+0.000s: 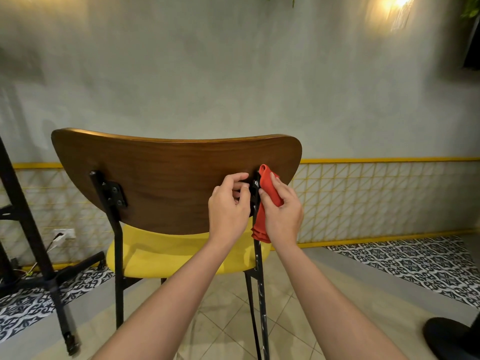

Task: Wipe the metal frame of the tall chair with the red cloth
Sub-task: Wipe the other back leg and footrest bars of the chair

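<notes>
A tall chair stands in front of me with a brown wooden backrest, a yellow seat and a black metal frame. My right hand presses the folded red cloth against the right upright of the frame, just below the backrest bracket. The cloth's lower end hangs down beside the upright. My left hand grips that right bracket at the back of the backrest, right beside the cloth. The left upright and its bolted bracket are untouched.
Black metal legs of another piece of furniture stand at the left. A dark round base sits at the bottom right. A grey wall with a yellow grid panel is behind the chair. A wall socket with a cable is low at the left.
</notes>
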### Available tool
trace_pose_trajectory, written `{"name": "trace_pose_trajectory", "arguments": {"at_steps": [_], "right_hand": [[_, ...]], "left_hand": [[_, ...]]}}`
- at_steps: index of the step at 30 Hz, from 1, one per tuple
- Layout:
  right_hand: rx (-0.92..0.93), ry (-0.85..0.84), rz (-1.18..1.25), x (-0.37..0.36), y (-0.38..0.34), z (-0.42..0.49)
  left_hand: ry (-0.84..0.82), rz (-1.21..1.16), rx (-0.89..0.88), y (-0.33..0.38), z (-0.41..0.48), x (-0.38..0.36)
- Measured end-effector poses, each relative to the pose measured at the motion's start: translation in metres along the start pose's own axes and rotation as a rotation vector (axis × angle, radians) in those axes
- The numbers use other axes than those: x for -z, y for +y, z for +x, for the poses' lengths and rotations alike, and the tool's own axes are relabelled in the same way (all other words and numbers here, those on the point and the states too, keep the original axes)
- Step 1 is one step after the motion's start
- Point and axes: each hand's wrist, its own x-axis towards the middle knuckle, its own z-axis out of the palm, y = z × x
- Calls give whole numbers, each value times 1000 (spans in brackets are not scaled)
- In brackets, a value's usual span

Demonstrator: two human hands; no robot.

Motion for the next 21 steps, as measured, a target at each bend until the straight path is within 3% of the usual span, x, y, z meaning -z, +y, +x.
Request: {"name": "trace_pose_trajectory", "arguments": {"at_steps": [13, 18, 21], "right_hand": [[-104, -204, -290, 19, 17, -8], [71, -39, -159, 16, -8, -5], [219, -21, -244, 12, -17, -3]], "left_hand": [[43, 77, -3, -4, -6, 7], [27, 90, -23, -3, -8, 9], [31, 87, -13, -3, -7, 10]]}}
